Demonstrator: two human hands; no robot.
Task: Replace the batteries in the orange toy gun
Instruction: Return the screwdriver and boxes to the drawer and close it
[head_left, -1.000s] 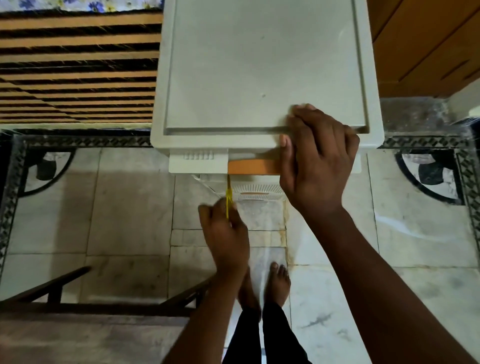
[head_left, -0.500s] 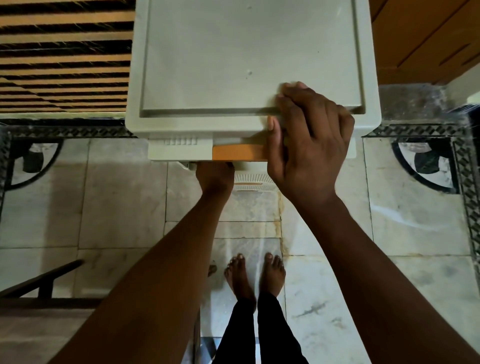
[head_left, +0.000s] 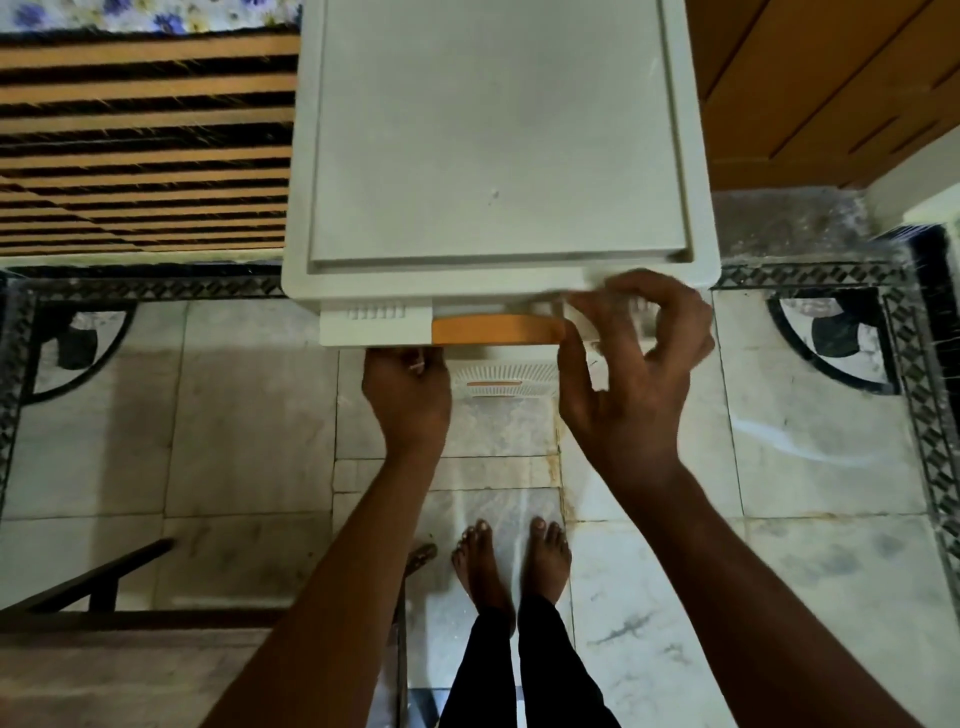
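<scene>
No orange toy gun or battery shows in this view. A white plastic drawer cabinet (head_left: 498, 156) stands in front of me, seen from above. Its top drawer front has an orange handle (head_left: 493, 328). My left hand (head_left: 408, 400) reaches under that drawer front, and its fingertips are hidden there. My right hand (head_left: 623, 374) hovers at the cabinet's front right edge. It is blurred, its fingers are loosely curled, and its thumb lies beside the orange handle with nothing visible in its grasp. A lower drawer front (head_left: 501, 379) with a slotted grille shows between my hands.
My bare feet (head_left: 511, 561) stand on a marble floor (head_left: 234, 415) with dark patterned borders. A slatted wooden bed frame (head_left: 140, 140) lies to the left, a wooden door (head_left: 831, 88) to the right, and dark wooden furniture (head_left: 104, 597) at the lower left.
My right hand has lifted off the cabinet top and come down to its front edge. My left hand, which held a yellow tool a second ago, stays under the drawer front.
</scene>
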